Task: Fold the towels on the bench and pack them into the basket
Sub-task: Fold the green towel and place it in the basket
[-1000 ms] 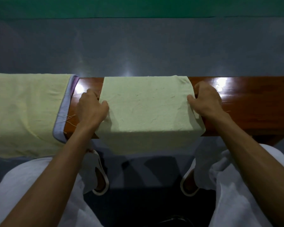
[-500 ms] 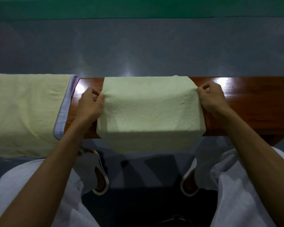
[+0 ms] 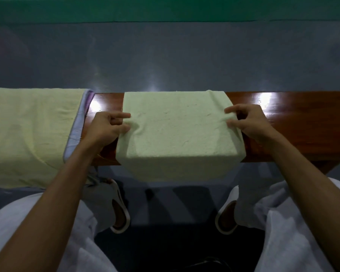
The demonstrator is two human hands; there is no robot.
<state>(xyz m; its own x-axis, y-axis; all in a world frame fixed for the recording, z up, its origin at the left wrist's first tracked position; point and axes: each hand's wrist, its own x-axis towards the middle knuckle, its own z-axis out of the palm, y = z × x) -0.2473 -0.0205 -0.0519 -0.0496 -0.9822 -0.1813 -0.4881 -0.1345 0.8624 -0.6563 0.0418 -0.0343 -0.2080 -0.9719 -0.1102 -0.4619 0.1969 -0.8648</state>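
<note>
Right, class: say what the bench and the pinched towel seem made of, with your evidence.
Bench: apparently reddish-brown wood, glossy varnish; it mirrors bright lights. Pale green towel: probably cotton cloth, matte, slightly nubby; it puckers where the left hand and right hand pinch its sides and drapes over the bench's near edge.

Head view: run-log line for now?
left hand: pinches green towel left edge | right hand: pinches right edge | state: draped over bench
</note>
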